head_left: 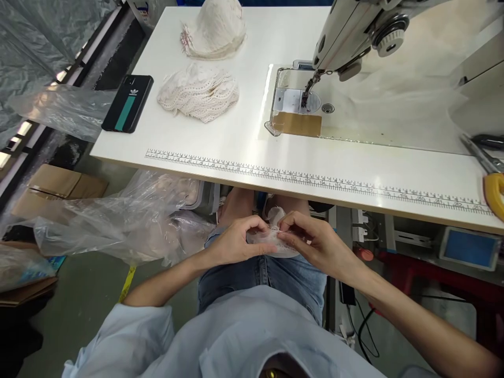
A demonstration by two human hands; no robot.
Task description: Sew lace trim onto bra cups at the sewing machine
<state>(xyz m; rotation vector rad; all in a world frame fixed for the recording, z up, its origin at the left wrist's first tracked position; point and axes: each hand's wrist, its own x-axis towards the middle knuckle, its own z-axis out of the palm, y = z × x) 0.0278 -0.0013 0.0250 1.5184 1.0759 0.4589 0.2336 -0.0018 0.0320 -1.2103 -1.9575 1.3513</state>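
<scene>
The sheer white cloth [281, 249] is in my fingers, above my lap and just below the front edge of the sewing table [252, 134]. My left hand [238, 239] grips its left side, the thumb laid along it and the fingers curled over the top. My right hand [318, 244] pinches it between thumb and fingertips, close to my left; a loose fold stands up between them. My denim bottoms [262, 273] lie beneath, in front of the table.

Printed along the table's front edge is a ruler scale [315, 181]. Left of the table's middle lies a rumpled stack of cream eyelet lace [200, 94], and behind it, near the table's far edge, a domed cream cloth piece [216, 31]. A black phone with a teal stripe [128, 104] lies at the table's left edge. The sewing machine [350, 37] stands on the table's right half, and yellow-handled scissors [494, 191] rest at its right end. Clear plastic bags [129, 220] sit below the table's left side, near a cardboard box [59, 186].
</scene>
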